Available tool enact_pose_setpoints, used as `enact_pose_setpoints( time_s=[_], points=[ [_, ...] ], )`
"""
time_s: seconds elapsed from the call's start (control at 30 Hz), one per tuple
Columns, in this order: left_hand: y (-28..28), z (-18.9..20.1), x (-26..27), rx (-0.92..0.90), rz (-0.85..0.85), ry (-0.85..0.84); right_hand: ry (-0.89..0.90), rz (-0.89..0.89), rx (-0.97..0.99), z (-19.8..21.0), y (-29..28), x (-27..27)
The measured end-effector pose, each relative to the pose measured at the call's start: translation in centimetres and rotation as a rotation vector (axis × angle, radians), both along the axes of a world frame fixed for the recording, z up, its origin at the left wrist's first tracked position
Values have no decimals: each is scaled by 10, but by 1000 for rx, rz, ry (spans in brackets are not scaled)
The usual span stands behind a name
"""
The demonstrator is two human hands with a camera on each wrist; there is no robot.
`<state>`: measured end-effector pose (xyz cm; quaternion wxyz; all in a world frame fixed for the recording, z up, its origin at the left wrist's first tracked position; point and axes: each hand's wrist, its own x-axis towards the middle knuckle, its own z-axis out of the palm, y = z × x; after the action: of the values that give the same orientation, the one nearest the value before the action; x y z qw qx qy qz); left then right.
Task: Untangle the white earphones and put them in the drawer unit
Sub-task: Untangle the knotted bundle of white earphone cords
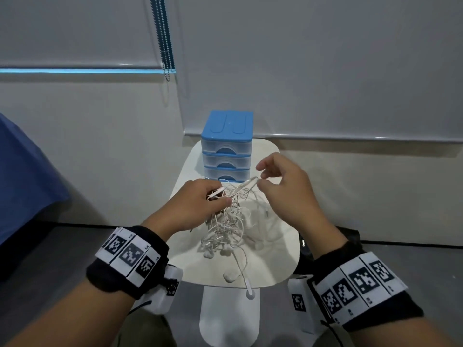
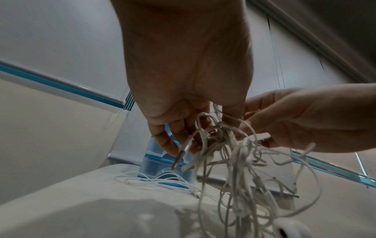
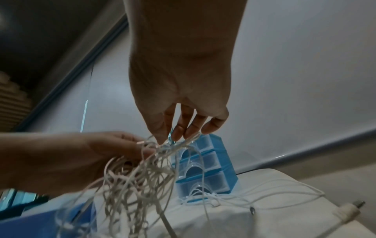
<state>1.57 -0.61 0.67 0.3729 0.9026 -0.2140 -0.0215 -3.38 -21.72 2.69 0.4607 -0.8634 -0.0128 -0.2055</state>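
A tangle of white earphones (image 1: 225,229) hangs from my left hand (image 1: 215,196), which grips a bunch of its cables and a plug above the small white table (image 1: 275,259). My right hand (image 1: 260,177) pinches one strand at the top of the tangle, thumb against fingertips (image 3: 160,138). The lower loops and earbuds rest on the table. One cable end (image 1: 249,289) hangs over the front edge. The blue drawer unit (image 1: 226,146), three clear drawers all closed, stands at the table's back. A thinner white cable (image 2: 158,182) lies just in front of it.
The table is narrow, on a white pedestal (image 1: 229,316), with a dark floor on both sides. A blue cloth (image 1: 25,184) is at the left. Blind cords (image 1: 165,46) hang on the wall behind, and the drawer unit stands close to the wall.
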Motion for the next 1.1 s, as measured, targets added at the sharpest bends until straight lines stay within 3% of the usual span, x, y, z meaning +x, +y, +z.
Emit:
enact_pose_setpoints(
  time_s=[0.07, 0.13, 0.27, 0.63, 0.77, 1.1],
  points=[
    [-1, 2, -2, -1, -1, -10, -92, 83, -64, 3, 7, 0],
    [-3, 2, -4, -24, -1, -6, -62, 168, -175, -2, 14, 2],
    [-7, 2, -10, -57, -10, -12, 14, 156, -329, -19, 21, 10],
    [-17, 3, -14, -168, -37, -26, -26, 202, -294, -24, 11, 12],
    [-20, -1, -16, -250, -86, 36, 10, 200, -195, -23, 11, 10],
    [-15, -6, -11, -88, -50, -140, 150, 243, -34, -10, 20, 5]
  ],
)
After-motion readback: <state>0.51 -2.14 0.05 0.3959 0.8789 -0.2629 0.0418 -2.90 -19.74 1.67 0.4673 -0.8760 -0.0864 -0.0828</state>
